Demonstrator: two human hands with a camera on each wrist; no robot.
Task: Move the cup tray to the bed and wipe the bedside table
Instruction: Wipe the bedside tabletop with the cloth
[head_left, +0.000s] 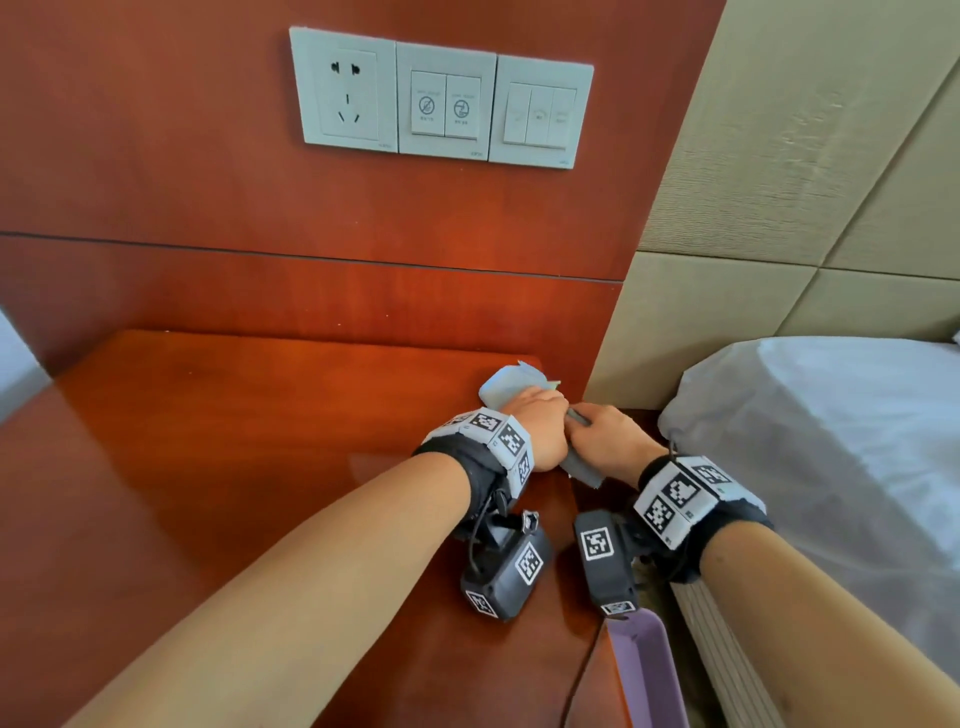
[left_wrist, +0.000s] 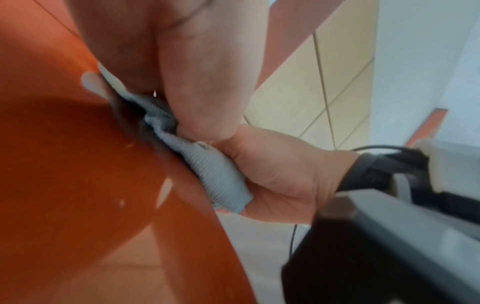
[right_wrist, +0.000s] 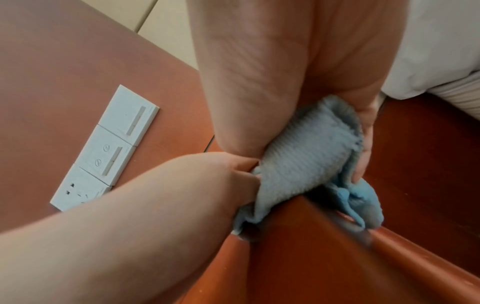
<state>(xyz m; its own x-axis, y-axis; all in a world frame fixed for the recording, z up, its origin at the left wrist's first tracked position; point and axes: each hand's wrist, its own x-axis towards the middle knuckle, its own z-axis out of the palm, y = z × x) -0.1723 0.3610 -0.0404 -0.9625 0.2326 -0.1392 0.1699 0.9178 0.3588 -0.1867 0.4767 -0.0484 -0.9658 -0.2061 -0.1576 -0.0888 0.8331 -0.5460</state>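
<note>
Both hands meet at the far right edge of the glossy red-brown bedside table (head_left: 234, 467). A ribbed blue-grey cloth (head_left: 505, 385) lies bunched there and hangs over the table's edge (right_wrist: 298, 257). My left hand (head_left: 540, 415) presses down on the cloth and pinches it with the thumb (left_wrist: 202, 107). My right hand (head_left: 597, 431) grips the other end of the cloth (right_wrist: 306, 160), its fingers (right_wrist: 363, 156) curled round it. In the left wrist view the cloth (left_wrist: 218, 170) runs from one hand to the other. The bed (head_left: 831, 441), covered in white, stands at the right.
A wood wall panel with a socket and switch plates (head_left: 441, 98) rises behind the table. A padded beige headboard (head_left: 779, 208) stands behind the bed. A lilac tray-like rim (head_left: 644, 670) shows at the bottom, in the gap between table and bed.
</note>
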